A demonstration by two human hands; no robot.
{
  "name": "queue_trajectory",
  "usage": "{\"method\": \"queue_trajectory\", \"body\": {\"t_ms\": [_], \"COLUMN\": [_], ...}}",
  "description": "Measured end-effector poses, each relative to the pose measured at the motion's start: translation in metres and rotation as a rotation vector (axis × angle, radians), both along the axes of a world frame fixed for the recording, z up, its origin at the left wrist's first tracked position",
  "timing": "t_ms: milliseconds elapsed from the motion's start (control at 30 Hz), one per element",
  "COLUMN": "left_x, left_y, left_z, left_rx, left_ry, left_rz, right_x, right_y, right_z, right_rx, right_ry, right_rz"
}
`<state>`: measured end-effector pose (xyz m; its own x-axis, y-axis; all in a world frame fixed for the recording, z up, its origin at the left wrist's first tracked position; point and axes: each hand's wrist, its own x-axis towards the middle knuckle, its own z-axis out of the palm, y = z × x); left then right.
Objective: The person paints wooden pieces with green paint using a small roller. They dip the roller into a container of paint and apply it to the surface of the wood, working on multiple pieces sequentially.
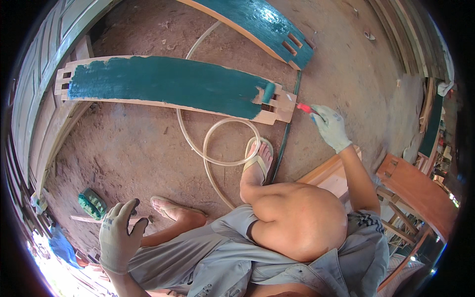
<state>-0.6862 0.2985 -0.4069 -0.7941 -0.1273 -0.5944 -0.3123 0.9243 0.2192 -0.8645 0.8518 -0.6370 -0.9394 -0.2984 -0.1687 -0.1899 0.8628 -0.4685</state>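
Note:
My right hand [330, 127], in a white work glove, is closed round the red handle of a small paint roller [268, 93]. The roller's green sleeve rests on the right end of a wooden board [163, 81], beside a cut slot. Dark green paint covers most of this board; bare wood shows at both ends and along its edges. My left hand [118, 235], gloved with dark fingertips, is raised near my left knee. Its fingers and thumb are apart, holding nothing.
A second green-painted board [257, 20] with slots lies beyond. A clear hose [210, 143] coils on the dirt floor by my sandalled foot. Stacked timber panels [37, 99] stand at left. A green camouflage-patterned item [92, 203] lies near my left hand. A brown panel [415, 190] sits at right.

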Motion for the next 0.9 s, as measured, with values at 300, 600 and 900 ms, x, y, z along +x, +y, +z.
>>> {"method": "queue_trajectory", "body": {"t_ms": [300,600,900], "left_x": [-0.001,0.003,0.002], "left_y": [0.004,0.002,0.005], "left_z": [-0.001,-0.001,0.002], "left_rx": [0.023,0.001,0.013], "left_ry": [-0.009,0.002,-0.007], "left_rz": [0.021,0.021,-0.003], "right_x": [-0.015,0.011,-0.003], "right_y": [-0.035,0.007,-0.017], "right_z": [-0.019,-0.003,-0.018], "right_rx": [0.062,0.080,0.075], "right_ry": [0.082,0.091,0.107], "right_rz": [0.148,0.037,0.073]}}
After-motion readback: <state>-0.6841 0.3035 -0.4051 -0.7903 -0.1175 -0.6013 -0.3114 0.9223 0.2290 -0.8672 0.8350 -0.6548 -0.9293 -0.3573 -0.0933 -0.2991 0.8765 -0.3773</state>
